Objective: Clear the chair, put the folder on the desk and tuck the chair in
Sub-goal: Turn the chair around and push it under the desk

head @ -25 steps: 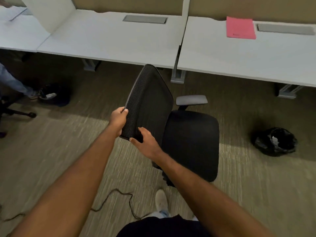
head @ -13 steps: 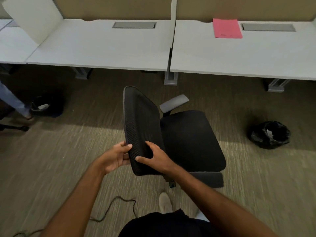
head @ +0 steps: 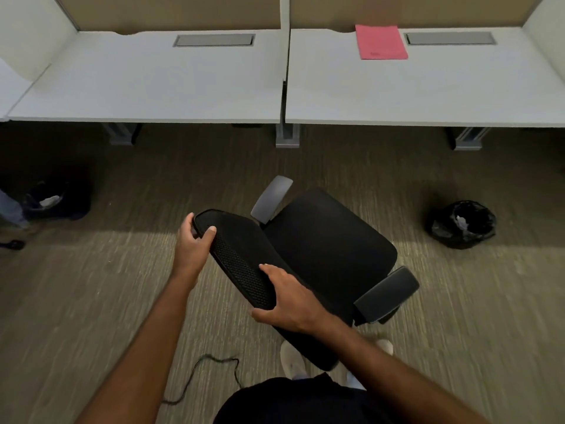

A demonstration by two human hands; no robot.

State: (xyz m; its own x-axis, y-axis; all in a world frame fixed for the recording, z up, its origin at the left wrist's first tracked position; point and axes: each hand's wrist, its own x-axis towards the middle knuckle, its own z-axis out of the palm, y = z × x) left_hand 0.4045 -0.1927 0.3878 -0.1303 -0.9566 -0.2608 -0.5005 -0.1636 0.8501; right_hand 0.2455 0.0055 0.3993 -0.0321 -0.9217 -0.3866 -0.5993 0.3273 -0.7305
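Observation:
A black office chair (head: 327, 246) with a mesh back and grey armrests stands on the carpet, its bare seat angled toward the right desk. My left hand (head: 192, 249) grips the far end of the backrest's top edge. My right hand (head: 287, 298) holds the near end of the same edge. A pink folder (head: 380, 42) lies flat at the back of the right white desk (head: 428, 96), beside a grey cable hatch. The chair sits well short of the desk edge.
A second white desk (head: 146, 87) adjoins on the left. Desk legs (head: 287, 136) stand between the two. One black bin (head: 463, 223) sits on the floor at right, another (head: 58, 200) at left beside someone's leg. A dark cable (head: 208, 371) trails on the carpet by my feet.
The chair has swivelled, its backrest turning toward me and its seat toward the desks. Both hands stayed on the backrest. The view has shifted so the desks look square-on.

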